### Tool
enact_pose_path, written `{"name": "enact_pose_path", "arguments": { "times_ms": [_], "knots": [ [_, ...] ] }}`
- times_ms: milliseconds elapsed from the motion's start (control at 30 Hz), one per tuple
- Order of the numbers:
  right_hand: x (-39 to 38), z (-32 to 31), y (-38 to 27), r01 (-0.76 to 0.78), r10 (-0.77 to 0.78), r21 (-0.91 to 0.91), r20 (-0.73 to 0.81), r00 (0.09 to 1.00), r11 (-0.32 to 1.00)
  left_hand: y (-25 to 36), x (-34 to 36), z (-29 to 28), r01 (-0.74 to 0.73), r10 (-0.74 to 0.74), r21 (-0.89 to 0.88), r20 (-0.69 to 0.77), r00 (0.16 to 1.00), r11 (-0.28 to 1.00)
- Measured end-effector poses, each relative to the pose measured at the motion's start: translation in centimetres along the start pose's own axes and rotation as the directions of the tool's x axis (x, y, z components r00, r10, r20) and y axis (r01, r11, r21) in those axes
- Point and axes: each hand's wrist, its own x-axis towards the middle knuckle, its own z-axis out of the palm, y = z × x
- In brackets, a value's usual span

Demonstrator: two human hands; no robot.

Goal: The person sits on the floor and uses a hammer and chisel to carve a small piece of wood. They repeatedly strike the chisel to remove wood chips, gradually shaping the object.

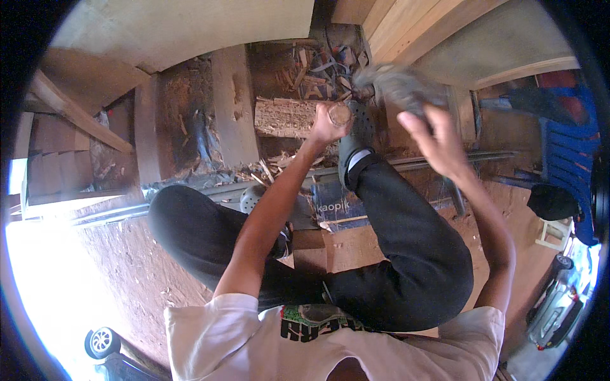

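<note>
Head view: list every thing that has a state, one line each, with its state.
Left hand: closed around a wooden handle, held upright.
Right hand: raised, gripping a blurred grey tool.
Wood block: lying flat, rough and chipped, steadied by the dark shoe.
Wood chips: scattered loose beside the block.
Blue plastic chair: standing, unoccupied.

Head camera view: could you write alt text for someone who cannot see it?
Seen from above, a seated person's left hand grips a wooden-handled tool upright against a wood block, while the right hand swings a blurred grey mallet-like object. Wood chips lie scattered beyond a dark shoe.
</note>
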Motion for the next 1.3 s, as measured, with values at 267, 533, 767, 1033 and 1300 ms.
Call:
{"name": "enact_pose_path", "arguments": {
  "times_ms": [267, 533, 767, 1033, 1300],
  "knots": [
    [0.7, 2.7, 0.9, 0.541, -0.438, 0.436, -0.321, 0.840, 0.719, -0.9, 1.1, -0.1, -0.187, 0.207, 0.402, -0.007, 0.978, 0.897],
    [-0.1, -0.9, 1.7, 0.035, -0.024, 0.104, -0.102, 0.994, 0.994, -1.7, 0.6, 0.1, -0.005, -0.013, 0.266, 0.068, 0.998, 0.964],
    [2.2, 1.2, 1.0, 0.475, -0.375, 0.343, -0.318, 0.871, 0.811, 1.7, 1.0, 0.0, 0.087, -0.117, 0.313, 0.079, 0.990, 0.946],
    [-0.1, -0.8, 0.1, 0.085, -0.060, 0.247, -0.109, 0.992, 0.965, -0.1, 1.6, 0.1, -0.108, 0.115, 0.193, -0.028, 0.993, 0.975],
    [2.9, 1.9, 2.6, 0.180, -0.185, 0.157, 0.021, 0.982, 0.971, -0.7, 1.8, 1.2, 0.033, -0.052, -0.098, -0.202, 0.978, 0.995]
  ]
}}
